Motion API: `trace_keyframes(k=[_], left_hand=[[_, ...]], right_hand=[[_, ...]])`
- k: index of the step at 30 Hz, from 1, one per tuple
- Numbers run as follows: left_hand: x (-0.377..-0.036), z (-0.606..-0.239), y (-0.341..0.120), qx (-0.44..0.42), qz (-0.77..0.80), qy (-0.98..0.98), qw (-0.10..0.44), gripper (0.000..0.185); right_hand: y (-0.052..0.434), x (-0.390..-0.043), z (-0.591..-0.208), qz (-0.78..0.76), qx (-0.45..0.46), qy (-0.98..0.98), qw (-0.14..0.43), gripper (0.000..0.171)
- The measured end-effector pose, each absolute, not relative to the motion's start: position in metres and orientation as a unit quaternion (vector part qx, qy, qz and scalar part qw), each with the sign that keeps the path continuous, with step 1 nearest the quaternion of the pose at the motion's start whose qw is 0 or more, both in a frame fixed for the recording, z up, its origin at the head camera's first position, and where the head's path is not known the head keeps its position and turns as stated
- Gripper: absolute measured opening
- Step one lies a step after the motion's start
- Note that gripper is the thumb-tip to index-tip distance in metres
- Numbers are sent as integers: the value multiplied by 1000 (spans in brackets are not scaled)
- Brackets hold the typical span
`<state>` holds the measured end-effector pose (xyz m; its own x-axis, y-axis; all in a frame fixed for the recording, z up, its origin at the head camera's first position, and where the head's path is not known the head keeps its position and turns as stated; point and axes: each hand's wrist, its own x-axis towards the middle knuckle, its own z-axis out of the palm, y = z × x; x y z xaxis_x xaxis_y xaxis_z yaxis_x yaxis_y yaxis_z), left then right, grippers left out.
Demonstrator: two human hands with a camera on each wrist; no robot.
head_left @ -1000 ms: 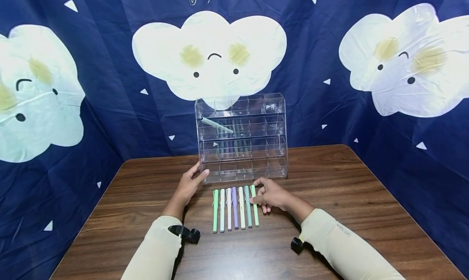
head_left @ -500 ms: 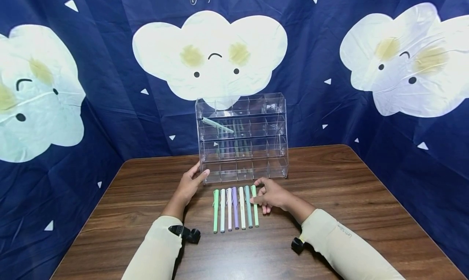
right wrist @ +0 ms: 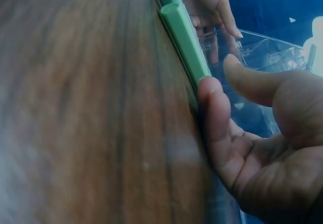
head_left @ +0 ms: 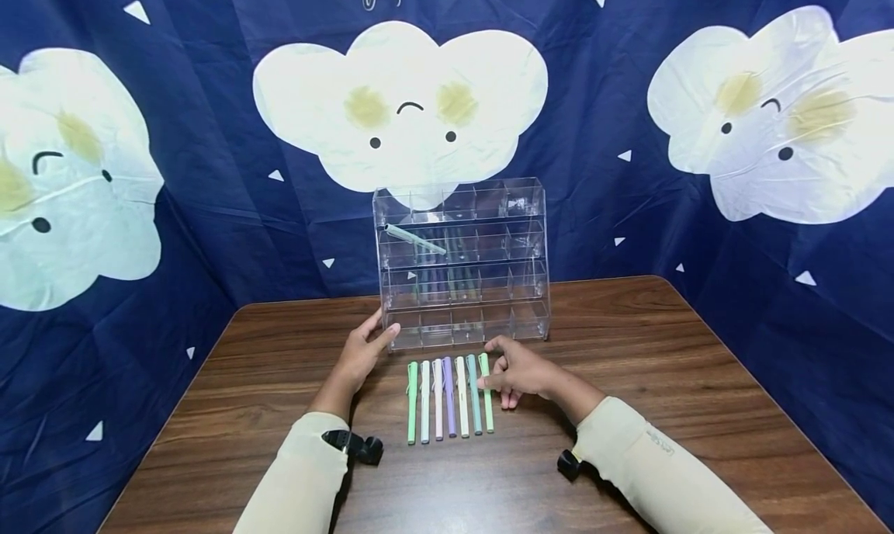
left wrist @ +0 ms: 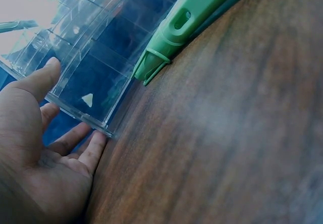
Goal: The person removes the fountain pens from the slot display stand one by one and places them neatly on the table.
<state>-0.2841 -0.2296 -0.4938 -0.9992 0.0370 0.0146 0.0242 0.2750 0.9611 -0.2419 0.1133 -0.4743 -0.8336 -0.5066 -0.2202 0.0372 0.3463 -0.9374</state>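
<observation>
A clear plastic tiered rack (head_left: 461, 305) stands upright at the back of the table. My left hand (head_left: 359, 355) rests against its lower left corner, the thumb lying over the front and the fingers along the side edge. Several slim capped pens lie in a row before the rack, from a green pen (head_left: 412, 410) past a purple pen (head_left: 449, 402) to a light green pen (head_left: 488, 417). Beside that last one is my right hand (head_left: 527, 372). In the right wrist view a fingertip touches the light green pen (right wrist: 184, 40), while the thumb stands apart above it.
One pale teal pen (head_left: 415, 239) leans at a slant across the rack's left compartments. Behind the brown wooden table (head_left: 615, 348) hangs a dark blue cloth (head_left: 587, 99) with white clouds. Faint coloured streaks show in the rack's panels.
</observation>
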Motion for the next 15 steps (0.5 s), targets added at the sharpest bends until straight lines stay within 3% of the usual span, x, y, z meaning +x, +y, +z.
trace_keyframes(k=[7,15], left_hand=[[-282,-492,-229,25,601,799,5,77],[-282,-491,-229,22,604,796,7,76]], right_hand=[[115,-237,-454,-455,-164,852,199,84],[113,-232,-439,-395,-174,882,187,80]])
